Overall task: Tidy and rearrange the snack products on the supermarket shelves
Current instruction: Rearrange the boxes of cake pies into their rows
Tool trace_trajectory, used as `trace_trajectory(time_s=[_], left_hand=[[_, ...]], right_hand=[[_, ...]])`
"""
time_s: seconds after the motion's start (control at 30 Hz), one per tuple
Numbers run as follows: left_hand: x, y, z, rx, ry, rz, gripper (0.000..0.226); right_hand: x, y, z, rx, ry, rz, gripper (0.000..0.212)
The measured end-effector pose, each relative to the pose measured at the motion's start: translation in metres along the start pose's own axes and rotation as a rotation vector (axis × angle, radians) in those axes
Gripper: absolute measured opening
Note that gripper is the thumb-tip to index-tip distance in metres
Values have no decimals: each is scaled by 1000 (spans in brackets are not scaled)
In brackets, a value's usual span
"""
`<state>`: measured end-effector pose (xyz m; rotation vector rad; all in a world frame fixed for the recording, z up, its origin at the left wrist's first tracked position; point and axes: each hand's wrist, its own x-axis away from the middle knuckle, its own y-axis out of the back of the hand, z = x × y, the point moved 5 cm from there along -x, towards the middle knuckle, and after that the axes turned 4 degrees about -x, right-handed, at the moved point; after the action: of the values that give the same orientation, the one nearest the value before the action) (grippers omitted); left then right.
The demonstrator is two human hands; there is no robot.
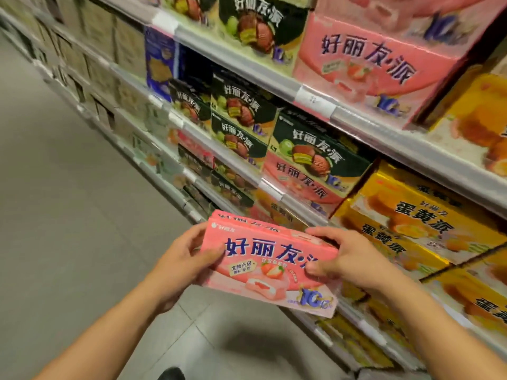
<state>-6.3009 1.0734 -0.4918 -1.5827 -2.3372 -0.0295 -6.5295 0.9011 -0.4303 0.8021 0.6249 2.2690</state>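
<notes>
- Both hands clamp one pink strawberry-pie box point(270, 263) in front of the shelves: left hand point(182, 266) grips its left end, thumb on the printed face; right hand point(348, 259) grips the right end, fingers over the top edge.
- It hangs in the air, tilted, clear of every shelf — near the middle shelf rail point(290, 198).
- Likely light, stiff cardboard with a glossy, slightly slippery face; the short ends look the best hold, since squeezing the broad face could dent it.
- Matching pink boxes point(370, 58) sit on the upper shelf; green boxes point(315, 160) and yellow boxes point(419, 215) are lower down.
</notes>
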Motion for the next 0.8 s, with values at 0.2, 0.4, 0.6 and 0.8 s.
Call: trace_trajectory(time_s=[0.2,0.4,0.6,0.8], left_hand=[[-40,61,-20,-77,23,9,52],[-97,84,-20,-106,58,-38,52],[-152,91,-24,-178,78,-21,54],[-191,87,-39,-209,83,99,58]], right_hand=[[-42,-23,46,-21,-30,-8,70],[-77,32,74,365,150,-317,87],[-124,82,62,842,9,-703,67],[-133,106,57,894,-249,-710,49]])
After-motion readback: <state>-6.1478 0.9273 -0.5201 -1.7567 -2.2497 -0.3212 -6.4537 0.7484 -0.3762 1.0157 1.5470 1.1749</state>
